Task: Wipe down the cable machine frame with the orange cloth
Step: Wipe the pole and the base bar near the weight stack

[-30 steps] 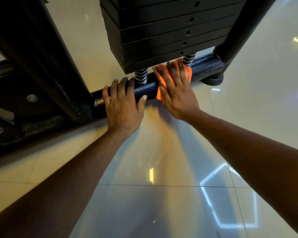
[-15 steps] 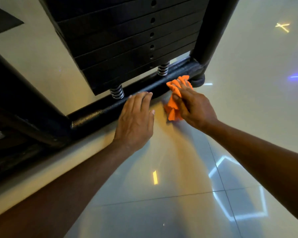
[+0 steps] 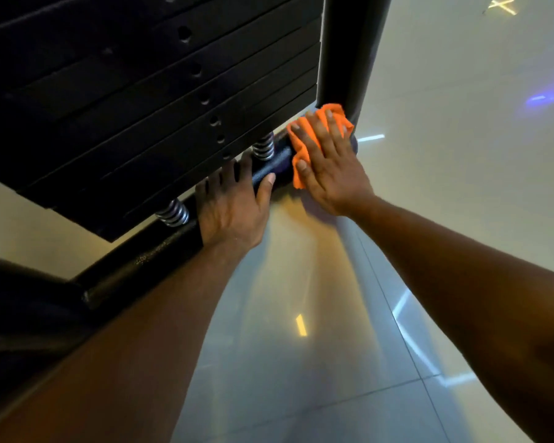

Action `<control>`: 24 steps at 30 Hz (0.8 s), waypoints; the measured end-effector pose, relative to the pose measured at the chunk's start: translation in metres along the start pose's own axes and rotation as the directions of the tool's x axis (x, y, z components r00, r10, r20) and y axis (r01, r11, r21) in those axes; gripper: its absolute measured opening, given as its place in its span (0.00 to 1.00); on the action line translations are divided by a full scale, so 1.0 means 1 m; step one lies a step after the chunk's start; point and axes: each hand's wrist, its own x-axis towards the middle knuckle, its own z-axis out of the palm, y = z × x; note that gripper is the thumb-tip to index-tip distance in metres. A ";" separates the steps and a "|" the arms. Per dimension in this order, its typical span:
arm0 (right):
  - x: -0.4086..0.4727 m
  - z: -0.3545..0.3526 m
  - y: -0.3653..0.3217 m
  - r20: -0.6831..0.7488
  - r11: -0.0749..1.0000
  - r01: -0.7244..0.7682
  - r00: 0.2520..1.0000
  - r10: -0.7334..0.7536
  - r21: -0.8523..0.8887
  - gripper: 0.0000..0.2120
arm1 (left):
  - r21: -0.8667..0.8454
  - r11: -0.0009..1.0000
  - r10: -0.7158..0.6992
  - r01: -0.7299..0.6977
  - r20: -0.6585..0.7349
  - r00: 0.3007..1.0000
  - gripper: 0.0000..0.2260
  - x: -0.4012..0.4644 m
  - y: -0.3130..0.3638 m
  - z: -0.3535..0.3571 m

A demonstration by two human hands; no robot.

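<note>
- Right hand laid flat on orange cloth, fingers straight and spread, pressing it against black base bar of cable machine frame; nothing gripped
- Cloth bunched at far end of bar, right at foot of black upright post; folds showing above fingertips and below thumb
- Left hand resting on same bar just beside right hand, fingers straight over top, thumb on near side; holding nothing
- Black weight stack directly above bar, row of pin holes down its face; two coiled springs between stack and bar, one left of left hand, other between the two hands
- Glossy tiled floor below, streaked with light reflections; both bare forearms reaching in from bottom edge
</note>
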 end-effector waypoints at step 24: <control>0.019 -0.027 -0.001 0.136 0.995 0.097 0.986 -0.101 0.036 0.26 | 0.065 0.998 0.007 -0.008 0.014 1.000 0.32 -0.003 0.006 0.006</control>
